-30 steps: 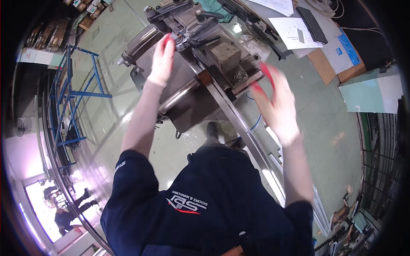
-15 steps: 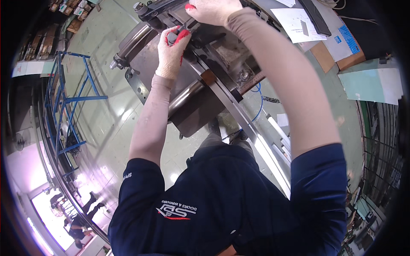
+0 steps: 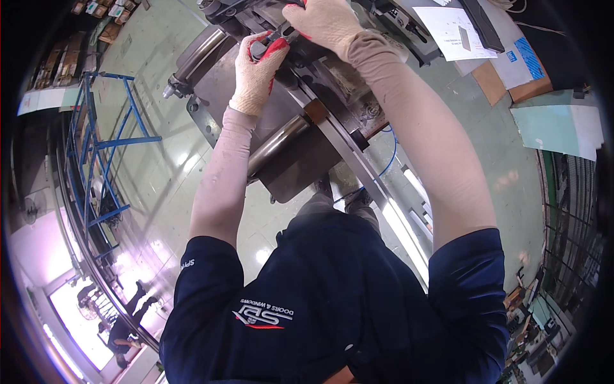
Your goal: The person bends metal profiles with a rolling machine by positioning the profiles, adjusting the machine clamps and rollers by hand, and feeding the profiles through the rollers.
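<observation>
My left hand [image 3: 256, 73], in a cream glove with red fingertips, closes around a grey round-ended metal part [image 3: 258, 50] on a heavy machine [image 3: 224, 99]. Just right of it, my right hand [image 3: 326, 29], gloved alike, has its fingers curled at a small dark metal piece [image 3: 282, 32] by the left fingertips. What the right fingers pinch is mostly hidden. A long metal profile [image 3: 348, 152] runs from under the hands toward my right side, passing a brown block [image 3: 314, 111]. A shiny roller [image 3: 278, 139] lies left of the profile.
A blue metal frame [image 3: 109, 144] stands on the floor at left. At upper right, a table bears a paper sheet [image 3: 448, 32] and a long black bar [image 3: 476, 22]. White profiles [image 3: 419, 185] and a blue hose [image 3: 392, 153] are right of my legs. Another person [image 3: 121, 320] is at far lower left.
My right hand has moved slightly down and right, closer to the left fingertips. The left hand keeps its hold on the grey part. The view has shifted slightly.
</observation>
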`<state>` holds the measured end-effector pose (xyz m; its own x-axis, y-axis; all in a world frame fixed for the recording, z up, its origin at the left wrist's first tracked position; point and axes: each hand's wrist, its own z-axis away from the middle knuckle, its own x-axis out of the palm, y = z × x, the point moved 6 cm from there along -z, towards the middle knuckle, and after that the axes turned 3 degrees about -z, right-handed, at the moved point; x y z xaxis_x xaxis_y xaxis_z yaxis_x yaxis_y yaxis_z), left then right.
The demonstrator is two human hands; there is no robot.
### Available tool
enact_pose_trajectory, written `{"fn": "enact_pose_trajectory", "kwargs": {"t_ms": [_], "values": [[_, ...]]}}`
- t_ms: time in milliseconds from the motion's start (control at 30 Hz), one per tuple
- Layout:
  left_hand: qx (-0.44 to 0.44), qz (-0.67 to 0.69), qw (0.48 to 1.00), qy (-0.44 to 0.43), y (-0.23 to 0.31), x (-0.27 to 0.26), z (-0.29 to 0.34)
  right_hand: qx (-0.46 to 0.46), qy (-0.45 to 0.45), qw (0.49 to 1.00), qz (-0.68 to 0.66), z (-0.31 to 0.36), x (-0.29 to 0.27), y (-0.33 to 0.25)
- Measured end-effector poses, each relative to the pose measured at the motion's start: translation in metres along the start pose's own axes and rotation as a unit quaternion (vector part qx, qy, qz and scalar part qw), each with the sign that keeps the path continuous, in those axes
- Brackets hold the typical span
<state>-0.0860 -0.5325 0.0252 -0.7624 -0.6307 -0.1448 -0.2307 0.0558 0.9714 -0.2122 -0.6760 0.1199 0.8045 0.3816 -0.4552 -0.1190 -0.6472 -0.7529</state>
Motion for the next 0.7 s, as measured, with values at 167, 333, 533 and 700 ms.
{"fn": "enact_pose_trajectory", "kwargs": {"t_ms": [167, 333, 533, 700], "values": [[0.033, -0.07, 0.997, 0.027, 0.007, -0.003, 0.004, -0.12, -0.049, 0.992, -0.006, -0.008, 0.005, -0.007], [-0.008, -0.028, 1.0, 0.005, 0.002, -0.003, 0.005, -0.159, -0.078, 0.982, 0.067, -0.014, 0.004, -0.023], [0.03, -0.026, 0.999, 0.031, 0.002, 0.002, 0.006, -0.222, -0.089, 0.926, 0.293, -0.023, -0.039, -0.046], [0.011, -0.008, 0.999, 0.044, -0.003, 0.0, 0.009, -0.077, -0.27, 0.947, 0.155, -0.007, -0.053, -0.037]]}}
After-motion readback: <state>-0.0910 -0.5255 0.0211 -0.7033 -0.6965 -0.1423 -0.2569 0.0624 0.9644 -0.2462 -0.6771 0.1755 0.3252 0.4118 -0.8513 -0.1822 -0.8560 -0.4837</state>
